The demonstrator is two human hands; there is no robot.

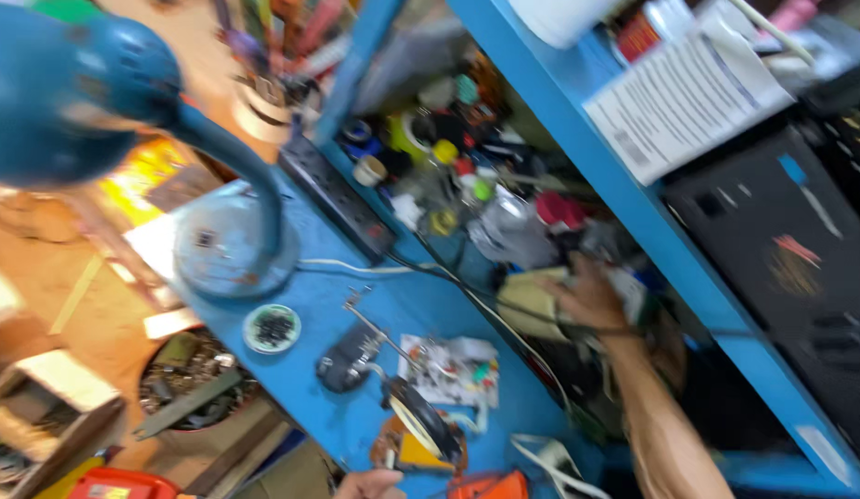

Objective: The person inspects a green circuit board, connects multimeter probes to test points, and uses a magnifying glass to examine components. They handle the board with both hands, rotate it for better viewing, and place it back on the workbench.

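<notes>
Head view, tilted and motion-blurred. Right hand [589, 298]: forearm runs up from the lower edge of the frame, wrist straight, hand pushed in under the blue shelf [633, 199] among the clutter. Its fingers are spread over a pale yellowish box [527, 300] at the back of the worktop [356, 296]; whether they grip it or only rest on it, cannot tell, blur too strong. A black cable [467, 291] crosses just in front of the box.

Left hand [370, 483]: only the knuckles show at the bottom edge, near the magnifier stand [421, 416]; fingers out of sight, state cannot be told.

Also on the worktop: blue desk lamp [231, 236] to the left, black power strip [338, 194] behind it, small round dish [271, 328] of dark bits, circuit board [448, 370] beside the magnifier.
</notes>
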